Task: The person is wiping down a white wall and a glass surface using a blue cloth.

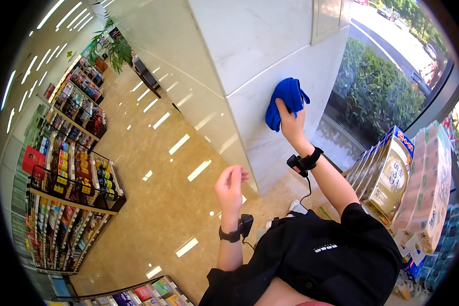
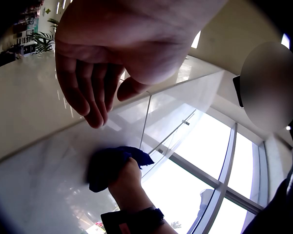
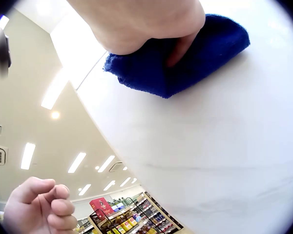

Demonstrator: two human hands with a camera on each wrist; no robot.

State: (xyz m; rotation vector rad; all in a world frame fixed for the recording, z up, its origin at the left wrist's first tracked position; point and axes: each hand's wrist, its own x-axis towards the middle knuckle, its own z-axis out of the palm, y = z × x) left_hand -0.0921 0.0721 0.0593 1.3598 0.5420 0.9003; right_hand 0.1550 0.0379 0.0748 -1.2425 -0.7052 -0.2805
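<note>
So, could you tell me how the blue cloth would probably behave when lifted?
The blue cloth is probably floppy, given its folds beneath the right hand. Its fuzzy edge suggests little slipperiness, and the single-handed hold hints that it is light.

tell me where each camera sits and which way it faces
Head: worn on the head, facing forward and down at the left hand, right hand and black shirt.
Left wrist: on that wrist, facing past the left hand toward the windows.
Right wrist: on that wrist, facing the right hand and blue cloth.
Both wrist views share both hands and the cloth.
</note>
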